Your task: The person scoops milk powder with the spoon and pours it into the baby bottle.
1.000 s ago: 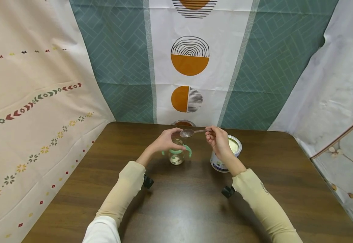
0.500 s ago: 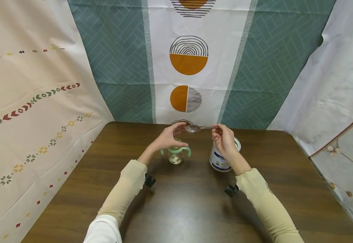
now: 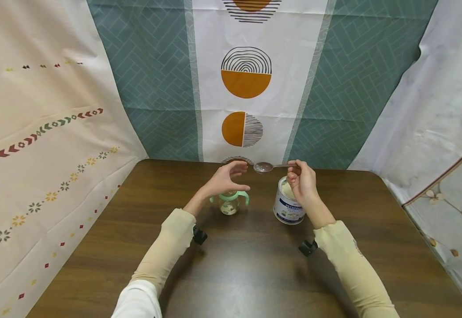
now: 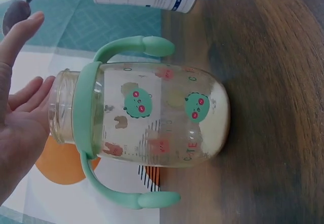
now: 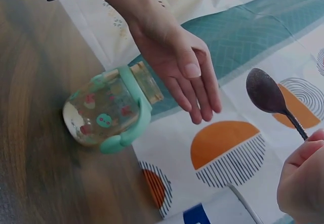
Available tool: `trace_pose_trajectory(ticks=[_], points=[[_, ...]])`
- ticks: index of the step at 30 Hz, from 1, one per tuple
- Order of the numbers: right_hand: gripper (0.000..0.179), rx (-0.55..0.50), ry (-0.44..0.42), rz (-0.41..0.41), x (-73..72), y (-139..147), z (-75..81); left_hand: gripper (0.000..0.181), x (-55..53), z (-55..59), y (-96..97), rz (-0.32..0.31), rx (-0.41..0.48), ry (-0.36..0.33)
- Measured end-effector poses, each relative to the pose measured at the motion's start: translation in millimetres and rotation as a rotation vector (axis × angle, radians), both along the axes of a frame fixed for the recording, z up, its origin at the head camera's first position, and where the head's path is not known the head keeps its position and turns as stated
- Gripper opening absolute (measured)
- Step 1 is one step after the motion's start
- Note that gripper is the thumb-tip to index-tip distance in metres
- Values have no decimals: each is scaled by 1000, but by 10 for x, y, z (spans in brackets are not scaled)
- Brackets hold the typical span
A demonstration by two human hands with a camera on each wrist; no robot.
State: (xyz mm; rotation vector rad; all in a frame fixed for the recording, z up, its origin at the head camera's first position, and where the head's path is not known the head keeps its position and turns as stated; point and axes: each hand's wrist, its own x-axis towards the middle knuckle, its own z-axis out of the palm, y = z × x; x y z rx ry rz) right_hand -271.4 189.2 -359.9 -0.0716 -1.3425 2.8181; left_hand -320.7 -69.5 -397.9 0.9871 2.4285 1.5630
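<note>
A clear baby bottle [image 3: 229, 207] with mint-green handles stands uncapped on the table, pale powder lying at its bottom, as the left wrist view shows on the bottle [image 4: 162, 113]. My left hand [image 3: 223, 180] hovers beside and above its mouth with loosely bent fingers and nothing in them. My right hand [image 3: 304, 180] pinches the end of a spoon's handle. The spoon [image 3: 263, 167] is level in the air, its bowl pointing at my left fingertips; a faint residue clings to the bowl [image 5: 266, 90]. Below my right hand is an open white can [image 3: 286, 210] with cream-coloured powder inside.
The brown wooden table [image 3: 231, 265] ends at a patterned cloth [image 3: 246, 101] hanging behind it. More cloth [image 3: 48, 154] hangs along the left side, and a pale sheet [image 3: 437, 132] along the right.
My right hand has moved to the right with the spoon, away from above the bottle, uncovering more of the can. My left hand has risen and shifted slightly right.
</note>
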Motion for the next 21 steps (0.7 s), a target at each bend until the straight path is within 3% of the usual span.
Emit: trace_pose_trajectory(ticks=[17,21], points=[[44,9,-26,-106,5,307,13,86,32,16,228,-63,-51,-27],[44,-32,-23,-141,9,351,7,86,41,15,285,-74,-62,-14]])
